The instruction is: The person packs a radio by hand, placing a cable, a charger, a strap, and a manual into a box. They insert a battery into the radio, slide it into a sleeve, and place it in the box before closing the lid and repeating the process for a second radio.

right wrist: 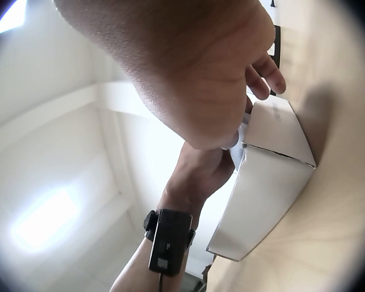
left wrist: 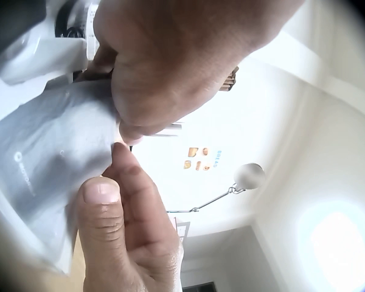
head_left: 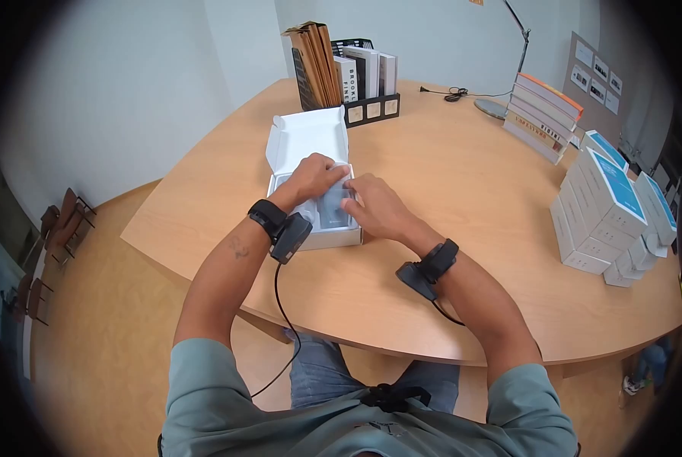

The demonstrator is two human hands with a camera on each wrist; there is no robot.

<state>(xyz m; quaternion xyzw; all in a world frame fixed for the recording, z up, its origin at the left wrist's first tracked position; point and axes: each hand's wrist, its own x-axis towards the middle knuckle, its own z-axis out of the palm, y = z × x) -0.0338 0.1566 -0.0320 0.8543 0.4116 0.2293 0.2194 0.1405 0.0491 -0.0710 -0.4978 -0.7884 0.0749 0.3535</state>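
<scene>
A frosted grey plastic bag [head_left: 335,212] with small white print lies in an open white box [head_left: 333,239], its lid flap [head_left: 310,137] tipped back. My left hand [head_left: 312,178] reaches over the box from the left, and its fingers pinch the bag's far end. From the right, my right hand [head_left: 383,207] holds the bag's edge between thumb and index finger. In the left wrist view the bag [left wrist: 42,152] spreads beside both hands, fingertips nearly meeting at its edge. The right wrist view shows other fingers [right wrist: 266,79] of the right hand outside the box wall [right wrist: 261,194].
Stacked white-and-blue boxes [head_left: 603,206] stand on the right of the wooden table [head_left: 447,289]. Behind are a pile of books [head_left: 539,118], a lamp base [head_left: 492,109] with its cord, and a black file holder [head_left: 373,111] with books and brown folders [head_left: 314,65].
</scene>
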